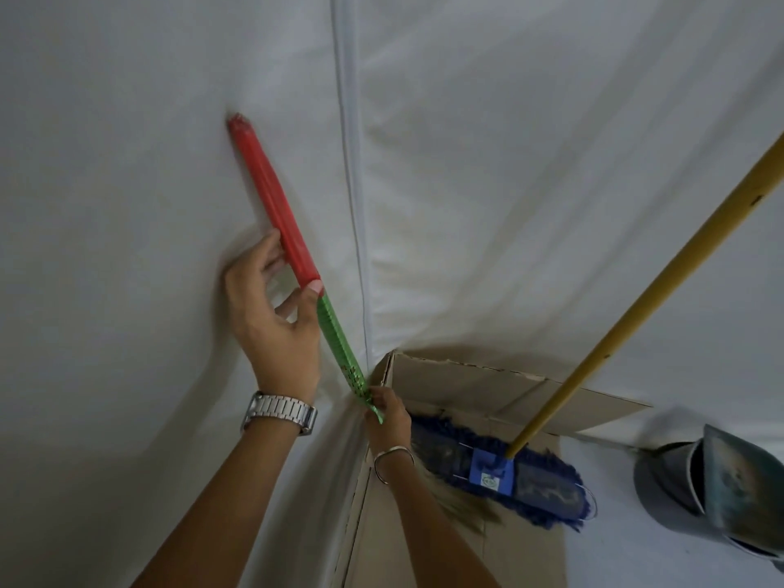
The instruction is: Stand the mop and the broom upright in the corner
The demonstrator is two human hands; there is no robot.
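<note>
Head cam: left hand (pixel 271 320) pinches broom (pixel 280 214) handle vs wall; right hand (pixel 388 413) grips lower; mop (pixel 505 468) leans beside, floor rm right.

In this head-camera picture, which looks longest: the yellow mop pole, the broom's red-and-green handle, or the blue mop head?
1. Yellow mop pole, though cut off by the frame.
2. Broom handle.
3. Blue mop head.
The wide-angle lens and differing nearness make true lengths unsure.
</note>
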